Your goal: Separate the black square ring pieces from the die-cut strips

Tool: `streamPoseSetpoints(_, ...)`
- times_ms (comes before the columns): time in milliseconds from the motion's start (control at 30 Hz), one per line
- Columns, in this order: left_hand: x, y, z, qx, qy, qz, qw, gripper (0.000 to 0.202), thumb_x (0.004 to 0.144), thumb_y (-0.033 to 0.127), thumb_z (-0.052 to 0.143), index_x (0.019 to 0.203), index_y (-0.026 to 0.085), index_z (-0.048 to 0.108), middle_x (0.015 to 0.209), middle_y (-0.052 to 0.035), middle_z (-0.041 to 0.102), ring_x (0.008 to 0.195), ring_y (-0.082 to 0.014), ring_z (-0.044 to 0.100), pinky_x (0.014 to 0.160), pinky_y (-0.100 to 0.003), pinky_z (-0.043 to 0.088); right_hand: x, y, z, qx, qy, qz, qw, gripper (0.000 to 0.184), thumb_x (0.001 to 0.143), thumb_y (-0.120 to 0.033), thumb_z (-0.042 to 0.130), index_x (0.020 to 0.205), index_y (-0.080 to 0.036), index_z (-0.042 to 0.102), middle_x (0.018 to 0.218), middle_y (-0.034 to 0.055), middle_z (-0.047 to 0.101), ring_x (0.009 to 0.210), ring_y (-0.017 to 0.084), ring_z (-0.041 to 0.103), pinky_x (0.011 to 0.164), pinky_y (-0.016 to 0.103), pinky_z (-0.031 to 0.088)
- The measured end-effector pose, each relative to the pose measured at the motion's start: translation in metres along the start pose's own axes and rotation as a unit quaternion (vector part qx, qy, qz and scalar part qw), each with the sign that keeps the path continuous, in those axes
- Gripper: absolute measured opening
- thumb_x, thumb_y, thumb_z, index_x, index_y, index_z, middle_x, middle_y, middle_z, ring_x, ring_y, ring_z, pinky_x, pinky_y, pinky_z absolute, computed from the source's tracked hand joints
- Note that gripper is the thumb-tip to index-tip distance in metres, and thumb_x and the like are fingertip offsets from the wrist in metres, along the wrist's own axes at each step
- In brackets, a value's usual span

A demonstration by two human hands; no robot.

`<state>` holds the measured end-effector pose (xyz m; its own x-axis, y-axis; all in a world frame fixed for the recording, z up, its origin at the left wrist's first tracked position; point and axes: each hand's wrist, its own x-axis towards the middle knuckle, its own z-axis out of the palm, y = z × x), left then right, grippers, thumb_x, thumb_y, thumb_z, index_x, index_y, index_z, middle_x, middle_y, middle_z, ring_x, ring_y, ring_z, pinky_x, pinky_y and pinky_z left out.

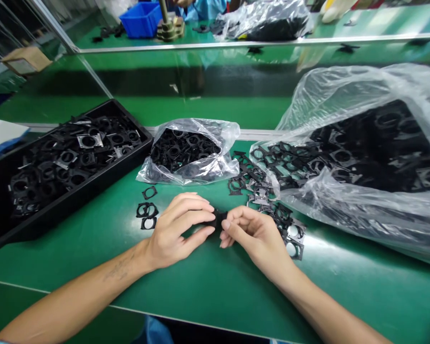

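My left hand (181,227) and my right hand (252,231) meet over the green table (200,286), fingers pinched on one small black plastic frame part (218,217) between them. Most of that part is hidden by my fingertips. A few loose black frames (146,210) lie just left of my left hand. A loose pile of the same frames (268,196) spills from a bag right of my right hand.
A black tray (0,229) full of frames stands at the left. A small clear bag of frames (189,150) lies behind my hands, a large one (361,148) at the right. Across the far bench are a blue bin (141,19), another bag and a person's sleeve.
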<state>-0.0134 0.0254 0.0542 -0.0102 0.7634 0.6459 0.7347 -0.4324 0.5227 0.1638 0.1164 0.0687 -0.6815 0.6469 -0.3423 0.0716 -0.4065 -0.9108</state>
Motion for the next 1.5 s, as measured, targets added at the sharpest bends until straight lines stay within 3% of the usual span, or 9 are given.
streamPoseSetpoints(133, -0.001, 0.001, -0.001, 0.015, 0.017, 0.018, 1.0, 0.015, 0.09, 0.019, 0.071, 0.104, 0.02, 0.067, 0.095, -0.0056, 0.076, 0.095, -0.0223, 0.072, 0.095, -0.046, 0.057, -0.001, 0.0, 0.0, -0.02, 0.006, -0.008, 1.0, 0.04, 0.075, -0.053, 0.083, 0.075, -0.019, 0.063, 0.06, 0.0009, 0.07, 0.051, 0.014, 0.067, 0.053, 0.025, 0.053)
streamPoseSetpoints(333, -0.002, -0.001, 0.0, 0.044, -0.033, 0.036, 0.998, 0.015, 0.09, 0.017, 0.072, 0.103, 0.021, 0.067, 0.099, -0.0055, 0.079, 0.1, -0.023, 0.072, 0.1, -0.046, 0.055, -0.003, -0.004, 0.002, -0.024, -0.008, -0.031, 0.999, 0.041, 0.075, -0.055, 0.083, 0.071, -0.019, 0.064, 0.056, -0.0012, 0.066, 0.05, 0.013, 0.063, 0.052, 0.024, 0.051)
streamPoseSetpoints(700, -0.001, -0.001, 0.001, 0.053, -0.039, 0.053, 0.996, 0.011, 0.091, 0.016, 0.071, 0.101, 0.02, 0.071, 0.099, -0.0055, 0.08, 0.098, -0.0218, 0.071, 0.097, -0.043, 0.056, -0.006, -0.003, 0.0, -0.061, -0.024, -0.062, 0.996, 0.035, 0.085, -0.051, 0.076, 0.076, -0.019, 0.063, 0.059, -0.0012, 0.065, 0.056, 0.014, 0.061, 0.059, 0.026, 0.049)
streamPoseSetpoints(967, -0.003, 0.001, 0.003, 0.033, -0.025, 0.059, 0.997, 0.027, 0.086, 0.013, 0.077, 0.11, 0.019, 0.066, 0.096, -0.0052, 0.08, 0.096, -0.0208, 0.073, 0.1, -0.043, 0.054, -0.006, 0.001, -0.002, -0.153, -0.043, -0.124, 0.979, 0.026, 0.093, -0.039, 0.069, 0.08, -0.018, 0.063, 0.065, -0.0023, 0.062, 0.06, 0.012, 0.055, 0.06, 0.024, 0.045)
streamPoseSetpoints(1100, -0.003, -0.002, 0.0, 0.001, -0.003, -0.002, 1.0, 0.038, 0.085, 0.021, 0.078, 0.119, 0.017, 0.064, 0.104, -0.0101, 0.076, 0.101, -0.0234, 0.07, 0.095, -0.041, 0.056, -0.006, 0.002, -0.004, -0.217, -0.027, -0.178, 0.96, 0.015, 0.097, -0.025, 0.063, 0.083, -0.019, 0.063, 0.069, -0.0021, 0.061, 0.064, 0.013, 0.057, 0.062, 0.023, 0.046)
streamPoseSetpoints(1267, -0.001, -0.005, -0.003, -0.085, -0.009, -0.112, 0.99, 0.014, 0.092, 0.018, 0.069, 0.105, 0.017, 0.068, 0.093, -0.0064, 0.073, 0.087, -0.0175, 0.068, 0.08, -0.03, 0.056, -0.005, 0.004, -0.007, -0.282, 0.003, -0.25, 0.926, 0.009, 0.097, -0.019, 0.063, 0.089, -0.02, 0.065, 0.078, -0.0002, 0.067, 0.069, 0.014, 0.062, 0.066, 0.023, 0.048)
streamPoseSetpoints(1500, -0.001, -0.004, -0.002, -0.12, -0.004, -0.116, 0.986, 0.011, 0.089, 0.011, 0.071, 0.098, 0.016, 0.07, 0.088, -0.0043, 0.073, 0.083, -0.0139, 0.068, 0.078, -0.025, 0.055, -0.005, 0.007, -0.007, -0.347, 0.022, -0.316, 0.883, 0.007, 0.097, -0.015, 0.063, 0.092, -0.019, 0.065, 0.084, 0.0026, 0.07, 0.073, 0.015, 0.066, 0.07, 0.025, 0.05)
